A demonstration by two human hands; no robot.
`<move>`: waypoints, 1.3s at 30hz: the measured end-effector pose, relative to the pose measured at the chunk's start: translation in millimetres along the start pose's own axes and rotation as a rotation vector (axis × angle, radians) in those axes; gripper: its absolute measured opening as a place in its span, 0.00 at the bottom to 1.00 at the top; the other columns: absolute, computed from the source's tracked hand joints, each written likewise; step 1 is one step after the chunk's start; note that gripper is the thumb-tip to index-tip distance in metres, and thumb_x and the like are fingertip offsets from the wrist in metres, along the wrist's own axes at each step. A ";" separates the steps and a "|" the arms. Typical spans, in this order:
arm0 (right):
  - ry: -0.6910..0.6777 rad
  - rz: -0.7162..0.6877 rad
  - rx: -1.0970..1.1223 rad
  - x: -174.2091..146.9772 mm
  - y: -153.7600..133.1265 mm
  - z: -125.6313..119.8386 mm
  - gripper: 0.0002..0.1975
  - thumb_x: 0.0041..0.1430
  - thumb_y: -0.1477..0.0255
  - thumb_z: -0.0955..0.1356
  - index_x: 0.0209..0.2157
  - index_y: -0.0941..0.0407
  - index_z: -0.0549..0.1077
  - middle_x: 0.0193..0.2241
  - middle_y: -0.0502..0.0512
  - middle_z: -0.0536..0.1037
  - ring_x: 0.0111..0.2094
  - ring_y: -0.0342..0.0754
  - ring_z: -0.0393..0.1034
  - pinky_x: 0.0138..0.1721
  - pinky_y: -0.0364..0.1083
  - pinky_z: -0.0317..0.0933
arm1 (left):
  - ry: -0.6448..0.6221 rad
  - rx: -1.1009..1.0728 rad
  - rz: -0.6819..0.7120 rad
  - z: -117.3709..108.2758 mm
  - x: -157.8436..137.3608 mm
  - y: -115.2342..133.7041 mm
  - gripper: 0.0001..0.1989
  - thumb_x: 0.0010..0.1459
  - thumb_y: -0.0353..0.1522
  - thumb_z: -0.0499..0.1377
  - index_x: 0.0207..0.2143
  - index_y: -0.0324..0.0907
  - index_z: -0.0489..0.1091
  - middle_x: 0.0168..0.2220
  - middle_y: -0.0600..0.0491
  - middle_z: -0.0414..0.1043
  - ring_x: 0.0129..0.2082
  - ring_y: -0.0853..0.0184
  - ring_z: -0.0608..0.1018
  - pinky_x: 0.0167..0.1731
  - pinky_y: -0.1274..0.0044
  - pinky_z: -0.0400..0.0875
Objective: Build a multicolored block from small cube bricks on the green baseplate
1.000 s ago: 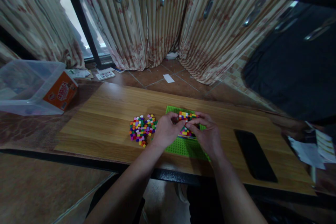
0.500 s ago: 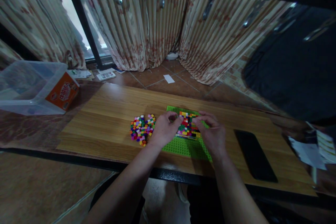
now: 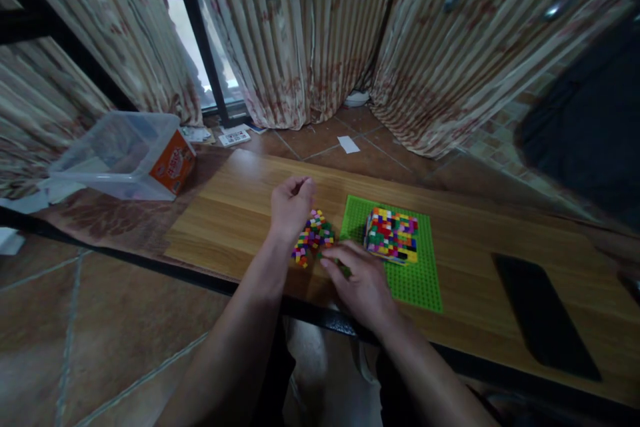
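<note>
My left hand is raised just beyond the pile of small coloured bricks, its fingers curled in and its thumb pressed to them; whatever they may hold is hidden. At the pile's near right side, my right hand reaches in with thumb and forefinger slightly apart, and I see nothing held between them. To the right lies a green baseplate. A blocky stack of multicoloured bricks stands on it, untouched by either hand.
On the wooden board, a black phone-like slab lies to the right. A clear plastic bin with an orange label stands at the left. Striped curtains hang behind, and a white paper lies on the tiled floor.
Both hands have left the brick stack and moved left to the loose pile. The stack is now uncovered. The view has shifted left.
</note>
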State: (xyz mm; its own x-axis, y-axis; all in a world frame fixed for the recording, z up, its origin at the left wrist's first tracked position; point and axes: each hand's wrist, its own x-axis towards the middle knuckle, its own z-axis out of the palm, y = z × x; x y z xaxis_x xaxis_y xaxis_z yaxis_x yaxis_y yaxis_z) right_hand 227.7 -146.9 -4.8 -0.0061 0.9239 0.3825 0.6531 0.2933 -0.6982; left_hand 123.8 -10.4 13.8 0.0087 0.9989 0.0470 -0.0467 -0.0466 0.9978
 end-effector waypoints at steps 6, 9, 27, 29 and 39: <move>-0.031 -0.021 -0.201 -2.4 0.0 35.0 0.03 0.59 0.71 0.70 0.35 0.53 0.77 0.34 0.54 0.79 0.38 0.51 0.72 0.42 0.49 0.65 | -0.017 -0.053 -0.020 -3.6 0.6 0.7 0.09 0.53 0.36 0.60 0.28 0.38 0.72 0.24 0.56 0.69 0.22 0.74 0.67 0.25 0.81 0.64; -0.022 -0.054 -0.284 -2.4 1.7 44.6 0.04 0.58 0.72 0.70 0.36 0.53 0.78 0.33 0.54 0.78 0.38 0.52 0.72 0.41 0.49 0.65 | -0.017 -0.093 -0.042 -4.8 1.2 0.7 0.07 0.53 0.34 0.61 0.29 0.38 0.73 0.25 0.56 0.69 0.23 0.74 0.68 0.25 0.82 0.64; 0.299 -0.014 -0.037 12.9 4.8 -3.8 0.05 0.64 0.73 0.67 0.36 0.53 0.77 0.34 0.52 0.78 0.36 0.45 0.73 0.39 0.44 0.67 | -0.416 -0.044 -0.138 -2.2 -15.4 8.2 0.14 0.50 0.42 0.65 0.28 0.38 0.74 0.24 0.55 0.70 0.22 0.74 0.68 0.22 0.81 0.61; 0.396 0.039 -0.031 13.9 10.9 -20.6 0.04 0.63 0.73 0.68 0.36 0.53 0.77 0.34 0.51 0.78 0.36 0.45 0.73 0.38 0.45 0.67 | -0.624 -0.037 -0.202 2.2 -24.6 11.3 0.18 0.51 0.46 0.64 0.28 0.38 0.74 0.23 0.55 0.70 0.21 0.74 0.67 0.21 0.81 0.59; 0.364 0.079 -0.003 10.4 27.4 -48.2 0.06 0.61 0.70 0.68 0.36 0.49 0.80 0.36 0.52 0.79 0.40 0.48 0.75 0.44 0.50 0.68 | -0.797 -0.220 -0.333 25.8 -43.2 7.7 0.15 0.49 0.42 0.68 0.29 0.38 0.76 0.25 0.52 0.74 0.24 0.72 0.73 0.26 0.79 0.63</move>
State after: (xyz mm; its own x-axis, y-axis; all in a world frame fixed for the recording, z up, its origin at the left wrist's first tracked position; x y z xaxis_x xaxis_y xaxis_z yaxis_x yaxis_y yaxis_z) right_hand 282.1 -141.1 9.2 0.3137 0.7960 0.5177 0.6433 0.2229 -0.7325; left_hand 148.9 -54.2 20.6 0.7447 0.6518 -0.1436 -0.1080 0.3299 0.9378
